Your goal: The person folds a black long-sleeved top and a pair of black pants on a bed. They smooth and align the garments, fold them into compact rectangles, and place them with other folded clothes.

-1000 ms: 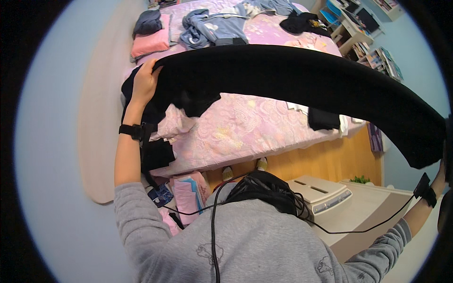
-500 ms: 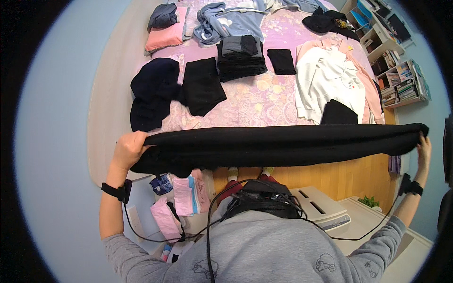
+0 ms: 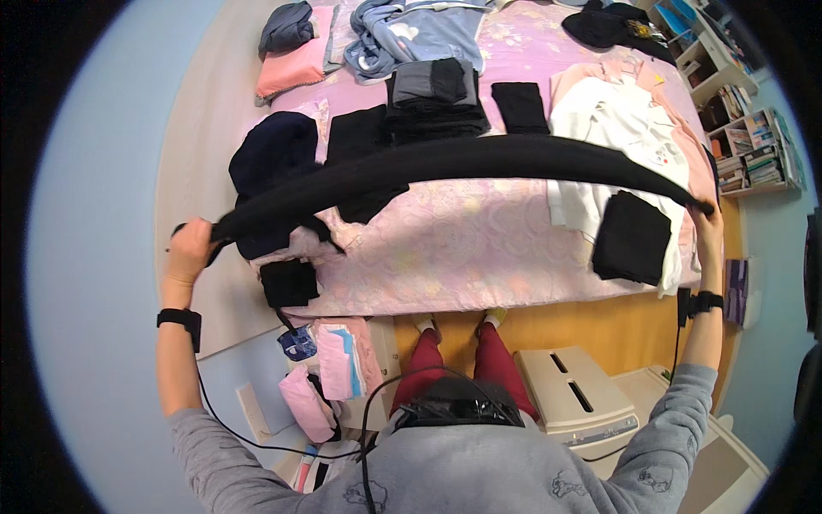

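Note:
A long black garment, narrow like folded trousers, arches in the air over the bed between my two hands. My left hand is closed round its left end, beside the headboard. At the far right end, my right hand grips the other tip. The garment's middle bows away from me and partly covers a dark navy garment and a flat black garment lying behind it. Under its right part lies a white hoodie, with a folded black cloth on it.
A stack of folded black and grey clothes and a small folded black piece lie on the bed. A small black bundle is at the bed's near left corner. A beige appliance stands near my right leg.
Both hands have moved left, and the black garment has swung farther over the bed, its middle now arched away from me. The small black bundle and more of the bed's near edge have become visible.

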Available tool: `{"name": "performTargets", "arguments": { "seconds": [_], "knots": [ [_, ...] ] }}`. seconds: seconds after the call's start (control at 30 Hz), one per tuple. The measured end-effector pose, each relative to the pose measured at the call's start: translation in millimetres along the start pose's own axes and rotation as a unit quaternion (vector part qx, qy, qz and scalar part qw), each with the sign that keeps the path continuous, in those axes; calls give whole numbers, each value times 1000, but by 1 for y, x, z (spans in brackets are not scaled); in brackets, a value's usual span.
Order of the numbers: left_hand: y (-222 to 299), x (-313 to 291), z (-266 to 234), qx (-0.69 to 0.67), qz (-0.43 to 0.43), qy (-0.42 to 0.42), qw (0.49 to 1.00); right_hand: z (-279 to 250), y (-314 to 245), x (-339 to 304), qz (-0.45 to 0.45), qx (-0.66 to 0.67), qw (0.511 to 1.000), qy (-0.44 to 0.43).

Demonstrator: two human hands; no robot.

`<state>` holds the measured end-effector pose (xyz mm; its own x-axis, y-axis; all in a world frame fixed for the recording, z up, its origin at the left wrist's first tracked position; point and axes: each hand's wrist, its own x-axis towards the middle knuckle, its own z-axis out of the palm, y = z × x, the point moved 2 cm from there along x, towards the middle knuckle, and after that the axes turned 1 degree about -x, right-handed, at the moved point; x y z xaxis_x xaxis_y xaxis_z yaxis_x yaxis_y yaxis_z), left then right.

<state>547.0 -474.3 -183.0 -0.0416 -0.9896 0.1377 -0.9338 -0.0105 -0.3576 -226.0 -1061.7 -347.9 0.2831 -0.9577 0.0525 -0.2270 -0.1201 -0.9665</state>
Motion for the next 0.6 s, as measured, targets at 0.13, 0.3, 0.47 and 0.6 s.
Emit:
{"name": "performTargets", "arguments": {
  "seconds": [0.13, 0.3, 0.47, 0.6],
  "knots": [
    [53, -6, 74, -75, 48, -34, 995, 18, 54, -8, -15, -311, 949, -41],
    [176, -37, 207, -177, 60, -123, 975, 74, 117, -35, -196, -581, 756, -229],
    [276, -105, 309, -170, 10, -246, 954, 84, 204, -68, -278, -694, 580, -323],
    [315, -152, 336, -213, -63, -236, 946, 63, 260, -76, -204, -751, 533, -333]
  ]
}}
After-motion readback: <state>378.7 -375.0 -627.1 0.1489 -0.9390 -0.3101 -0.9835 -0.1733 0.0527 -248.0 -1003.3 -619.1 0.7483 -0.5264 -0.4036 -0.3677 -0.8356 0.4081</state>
